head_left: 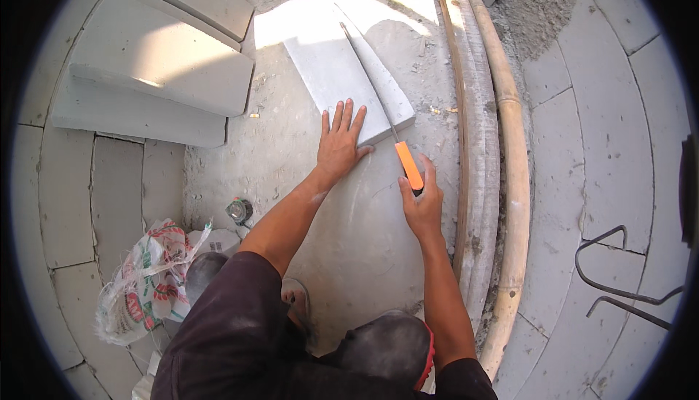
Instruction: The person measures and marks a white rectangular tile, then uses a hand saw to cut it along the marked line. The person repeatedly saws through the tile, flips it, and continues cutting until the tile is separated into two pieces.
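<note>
A pale grey lightweight concrete block [338, 72] lies on the concrete floor in front of me, its far end in bright sunlight. My left hand [339, 147] presses flat on its near end, fingers spread. In my right hand [424, 207] is the orange and black handle of a handsaw [409, 165]. The saw's narrow dark blade runs away from me along the block's right long side. A second pale strip of block [378, 83] shows just right of the blade. Whether the blade sits in a cut or in a gap between two pieces, I cannot tell.
Several large blocks [160, 50] stand at the far left. A timber plank [477, 152] and a bamboo pole [515, 181] run along the right. Bent metal rods [626, 294] project at the right. A torn woven sack [149, 283] and a small round object [239, 211] lie left of my legs.
</note>
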The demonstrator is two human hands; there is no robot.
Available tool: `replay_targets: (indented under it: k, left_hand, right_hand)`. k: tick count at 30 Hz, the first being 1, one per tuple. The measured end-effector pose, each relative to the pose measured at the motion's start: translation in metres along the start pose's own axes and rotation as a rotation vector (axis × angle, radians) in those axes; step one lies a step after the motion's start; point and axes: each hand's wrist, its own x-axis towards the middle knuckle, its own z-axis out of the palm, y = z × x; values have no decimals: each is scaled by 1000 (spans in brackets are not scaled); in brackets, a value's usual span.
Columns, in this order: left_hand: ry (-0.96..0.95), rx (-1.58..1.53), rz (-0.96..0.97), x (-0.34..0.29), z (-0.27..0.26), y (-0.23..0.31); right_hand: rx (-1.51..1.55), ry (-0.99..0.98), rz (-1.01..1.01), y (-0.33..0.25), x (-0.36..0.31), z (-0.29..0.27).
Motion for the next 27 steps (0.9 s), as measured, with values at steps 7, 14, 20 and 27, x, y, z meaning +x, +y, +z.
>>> replay_targets:
  k: [7, 14, 20, 27]
  left_hand:
    - [-218, 142, 80, -18, -38, -65]
    - [-59, -40, -172, 37, 2, -71]
    - [-13, -9, -215, 27, 2, -74]
    - [8, -4, -218, 39, 11, -79]
  right_hand:
    - [100, -149, 96, -44, -51, 62]
    - [89, -134, 334, -36, -98, 60]
    - [-55, -69, 172, -40, -126, 61]
    - [33, -249, 492, -57, -48, 59]
